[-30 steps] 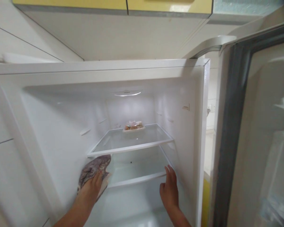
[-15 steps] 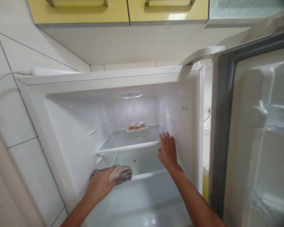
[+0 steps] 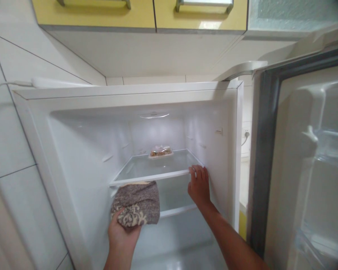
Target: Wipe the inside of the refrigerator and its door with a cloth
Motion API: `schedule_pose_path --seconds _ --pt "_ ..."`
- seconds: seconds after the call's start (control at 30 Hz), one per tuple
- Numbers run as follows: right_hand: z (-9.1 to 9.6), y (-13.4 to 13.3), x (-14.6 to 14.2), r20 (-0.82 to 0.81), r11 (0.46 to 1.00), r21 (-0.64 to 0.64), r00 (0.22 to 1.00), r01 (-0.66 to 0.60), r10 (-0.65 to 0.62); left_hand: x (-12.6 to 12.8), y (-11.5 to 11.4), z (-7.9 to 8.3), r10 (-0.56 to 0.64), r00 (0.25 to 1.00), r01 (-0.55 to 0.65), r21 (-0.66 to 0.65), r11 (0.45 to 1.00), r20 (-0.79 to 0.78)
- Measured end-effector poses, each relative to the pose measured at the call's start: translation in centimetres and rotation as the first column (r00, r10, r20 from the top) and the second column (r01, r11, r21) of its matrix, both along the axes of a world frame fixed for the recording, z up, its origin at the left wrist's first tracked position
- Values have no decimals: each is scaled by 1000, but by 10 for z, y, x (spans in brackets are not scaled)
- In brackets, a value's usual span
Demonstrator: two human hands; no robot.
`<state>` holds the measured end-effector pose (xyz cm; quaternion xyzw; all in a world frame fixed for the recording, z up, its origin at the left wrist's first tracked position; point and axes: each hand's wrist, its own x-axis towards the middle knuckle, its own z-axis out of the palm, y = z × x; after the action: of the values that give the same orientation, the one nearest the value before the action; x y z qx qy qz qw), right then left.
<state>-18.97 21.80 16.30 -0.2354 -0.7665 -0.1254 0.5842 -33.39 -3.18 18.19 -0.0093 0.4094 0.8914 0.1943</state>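
Observation:
I face an open white fridge (image 3: pixel 129 95). My left hand (image 3: pixel 122 234) is closed on a grey patterned cloth (image 3: pixel 136 204), holding it up just under the front left of the upper glass shelf (image 3: pixel 154 174). My right hand (image 3: pixel 198 185) has its fingers curled over the front right corner of that same shelf. A small tray of wrapped food (image 3: pixel 160 152) sits at the back of the shelf. A lower glass shelf (image 3: pixel 174 210) shows below my hands.
The fridge door (image 3: pixel 307 157) stands open on the right with clear door bins. Yellow cabinets (image 3: pixel 146 13) hang above. White tiled wall (image 3: pixel 8 150) lies on the left. A wall socket (image 3: pixel 245 134) shows between fridge and door.
My left hand has raised the cloth toward the upper shelf's front edge. My right hand has dropped slightly and taken hold of the shelf's front right corner.

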Motion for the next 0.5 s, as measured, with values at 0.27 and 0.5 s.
schedule_pose_path --seconds 0.27,0.5 --pt "0 2 1 24 999 32 999 32 -32 34 10 0 28 978 -38 43 998 205" --pt "0 3 0 13 998 41 999 44 -45 29 10 49 45 994 -20 234 972 -103"
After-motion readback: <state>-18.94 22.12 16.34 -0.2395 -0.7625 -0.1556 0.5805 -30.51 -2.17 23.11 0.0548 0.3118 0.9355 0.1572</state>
